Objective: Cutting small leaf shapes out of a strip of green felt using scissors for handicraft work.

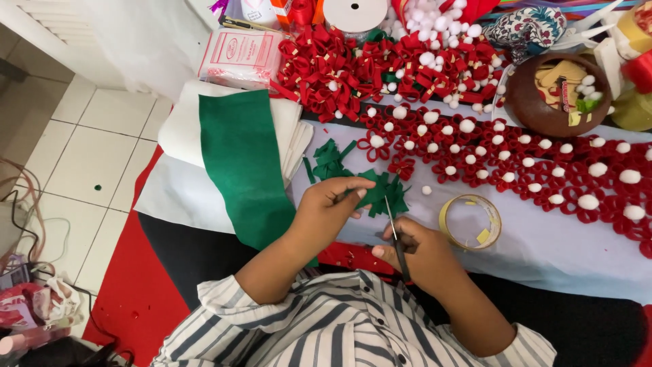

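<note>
On the pale cloth-covered table (543, 251) above white floor tiles (88, 163), the left hand (326, 204) pinches a small green felt piece (377, 190); the right hand (414, 251) grips slim scissors (392, 228), blades touching it.

The person wears a loose cotton shirt with vertical stripes in white and dark grey-blue (339, 326), which fills the near edge of the view. Narrow and wider stripes alternate across the cloth. Both sleeves are pushed up and bunched in soft folds, the left sleeve cuff (224, 295) gathered near the elbow and the right sleeve (523, 350) ending near the elbow too. Below them the forearms are bare. The left hand (333, 204) and right hand (421, 255) seem to carry no rings or watch, though the fingers are partly hidden.
</note>
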